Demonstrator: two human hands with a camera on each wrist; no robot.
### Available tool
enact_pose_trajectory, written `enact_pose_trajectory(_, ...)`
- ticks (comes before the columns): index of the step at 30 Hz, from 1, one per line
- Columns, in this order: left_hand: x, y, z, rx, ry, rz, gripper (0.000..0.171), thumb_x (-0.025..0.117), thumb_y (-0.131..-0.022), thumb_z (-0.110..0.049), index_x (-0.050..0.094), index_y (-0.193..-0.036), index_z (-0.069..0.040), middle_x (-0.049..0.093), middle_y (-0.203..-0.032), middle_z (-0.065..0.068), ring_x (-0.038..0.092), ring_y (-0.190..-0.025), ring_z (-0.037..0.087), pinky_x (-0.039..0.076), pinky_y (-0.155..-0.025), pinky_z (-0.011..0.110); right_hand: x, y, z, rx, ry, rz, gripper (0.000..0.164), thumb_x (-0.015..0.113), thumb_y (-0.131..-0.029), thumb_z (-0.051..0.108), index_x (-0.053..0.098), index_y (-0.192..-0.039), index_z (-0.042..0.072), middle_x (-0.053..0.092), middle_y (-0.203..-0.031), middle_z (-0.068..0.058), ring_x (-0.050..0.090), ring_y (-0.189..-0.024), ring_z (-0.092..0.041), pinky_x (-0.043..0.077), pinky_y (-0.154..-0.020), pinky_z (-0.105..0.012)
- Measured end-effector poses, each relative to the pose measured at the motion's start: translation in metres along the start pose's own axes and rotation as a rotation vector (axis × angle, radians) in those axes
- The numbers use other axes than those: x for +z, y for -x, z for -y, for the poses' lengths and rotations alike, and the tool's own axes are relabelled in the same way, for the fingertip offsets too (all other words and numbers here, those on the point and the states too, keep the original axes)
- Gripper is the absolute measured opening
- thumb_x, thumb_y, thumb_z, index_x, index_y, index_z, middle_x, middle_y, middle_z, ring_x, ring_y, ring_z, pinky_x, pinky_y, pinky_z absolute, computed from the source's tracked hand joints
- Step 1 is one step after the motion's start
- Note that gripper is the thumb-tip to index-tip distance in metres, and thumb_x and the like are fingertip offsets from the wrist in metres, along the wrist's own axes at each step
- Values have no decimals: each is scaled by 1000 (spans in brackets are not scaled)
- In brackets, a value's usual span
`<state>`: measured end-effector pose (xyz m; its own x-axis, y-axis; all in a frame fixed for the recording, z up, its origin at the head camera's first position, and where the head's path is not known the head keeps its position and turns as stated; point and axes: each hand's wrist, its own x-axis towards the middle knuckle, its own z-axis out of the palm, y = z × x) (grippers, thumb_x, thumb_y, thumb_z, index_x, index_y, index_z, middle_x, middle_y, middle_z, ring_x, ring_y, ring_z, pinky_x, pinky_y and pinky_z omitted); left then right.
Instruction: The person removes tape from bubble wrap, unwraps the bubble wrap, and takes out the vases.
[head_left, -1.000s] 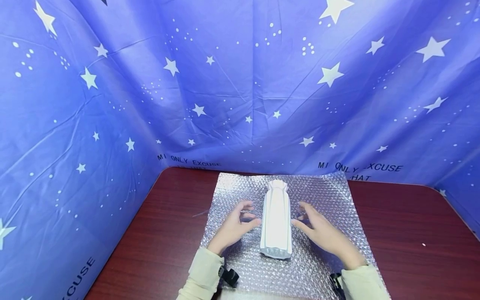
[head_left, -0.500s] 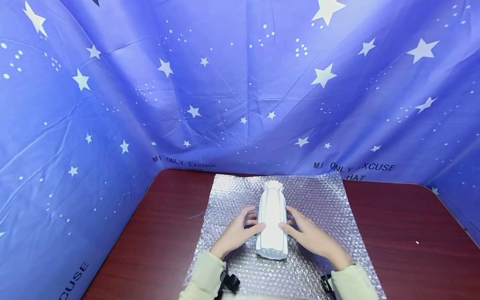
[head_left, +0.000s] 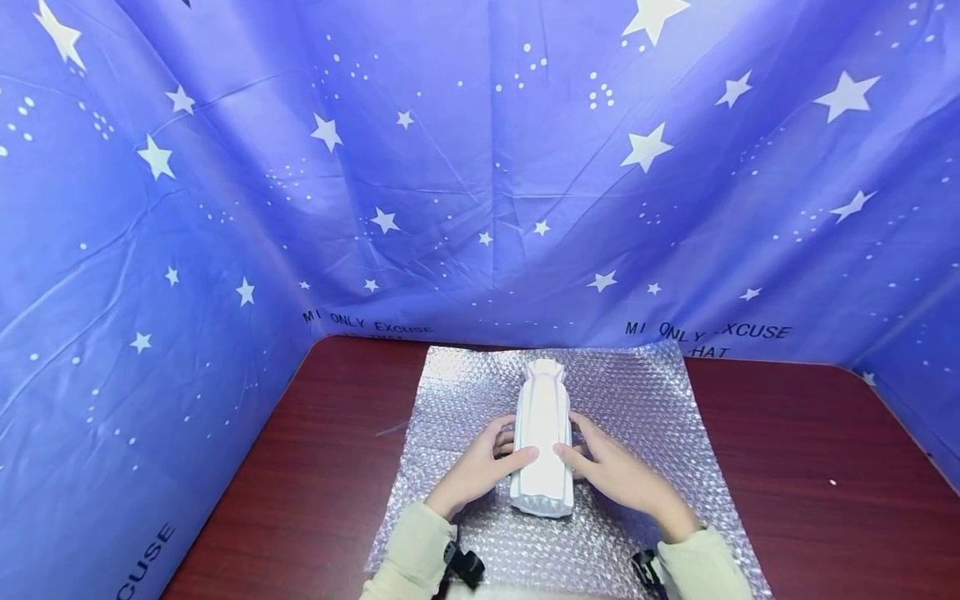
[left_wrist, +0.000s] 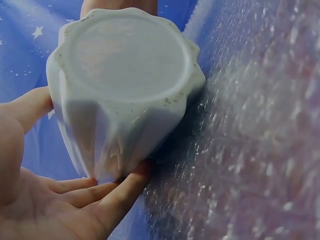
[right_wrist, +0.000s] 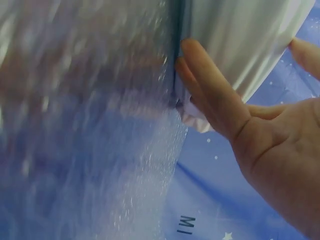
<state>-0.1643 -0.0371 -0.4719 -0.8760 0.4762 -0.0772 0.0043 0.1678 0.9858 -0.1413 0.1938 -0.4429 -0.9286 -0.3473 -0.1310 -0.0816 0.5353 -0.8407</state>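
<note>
A white fluted vase (head_left: 543,433) lies on its side on a sheet of bubble wrap (head_left: 630,383), its narrow neck pointing to the far side. My left hand (head_left: 480,462) grips its left flank, thumb on top and fingers low against the side. From the right, my right hand (head_left: 618,467) holds it the same way. The left wrist view shows the vase's scalloped base (left_wrist: 127,57), with the left fingers (left_wrist: 120,200) touching the ridges below. In the right wrist view, the right fingers (right_wrist: 215,85) press along the vase wall close to the wrap.
A dark red wooden table (head_left: 322,467) carries the bubble wrap. Behind and to the left hangs a blue cloth (head_left: 450,167) with white stars and lettering. A tiny white speck (head_left: 832,482) lies on the table at right.
Both hands have closed in from either side, from apart to gripping the vase. The vase stays lying on the wrap; the head view has shifted slightly.
</note>
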Motion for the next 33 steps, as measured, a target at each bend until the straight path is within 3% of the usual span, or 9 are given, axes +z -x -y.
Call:
enact_pose_trajectory(7,3,0,1,-9,20,-33,73,69,-93,-37,36,-151,-5,56,-139,16,57,-125,28,52,-101,37,-1,2,0,23,-62,-6,73,53,-102,39,19,-154,1,58,-127,-31,72,-85,-24,59,-83,-46)
enact_pose_trajectory(12,5,1,3,4,64,-58,70,71,-92,-31,40,-149,-3,60,-135,17,61,-119,28,55,-96,34,0,1,-2,19,-93,6,72,54,-102,36,18,-153,-1,61,-121,-29,72,-84,-25,59,-83,-47)
enact_pose_trajectory(23,4,-1,2,32,121,-77,65,72,-91,-26,46,-146,-3,64,-128,18,66,-111,27,58,-88,31,-1,1,7,56,-57,-57,72,56,-100,40,26,-152,1,71,-96,-13,70,-73,-19,59,-76,-41)
enact_pose_trajectory(25,4,-1,1,35,121,-79,65,73,-91,-26,46,-145,-3,64,-128,18,66,-111,27,58,-88,30,-1,0,8,47,-58,-58,72,57,-100,39,26,-152,-1,71,-98,-15,70,-73,-19,59,-75,-40)
enact_pose_trajectory(30,2,0,-2,49,106,-90,68,75,-89,-26,45,-146,-3,62,-131,19,64,-113,28,58,-89,31,-1,0,9,23,-91,-82,72,59,-99,36,25,-152,-1,61,-125,-27,70,-76,-19,60,-75,-35)
enact_pose_trajectory(33,2,0,-4,58,99,-96,69,75,-89,-27,44,-146,-3,61,-132,19,63,-114,29,58,-89,32,-1,1,11,7,-106,-92,72,61,-99,35,27,-152,0,57,-131,-29,69,-77,-18,59,-75,-34)
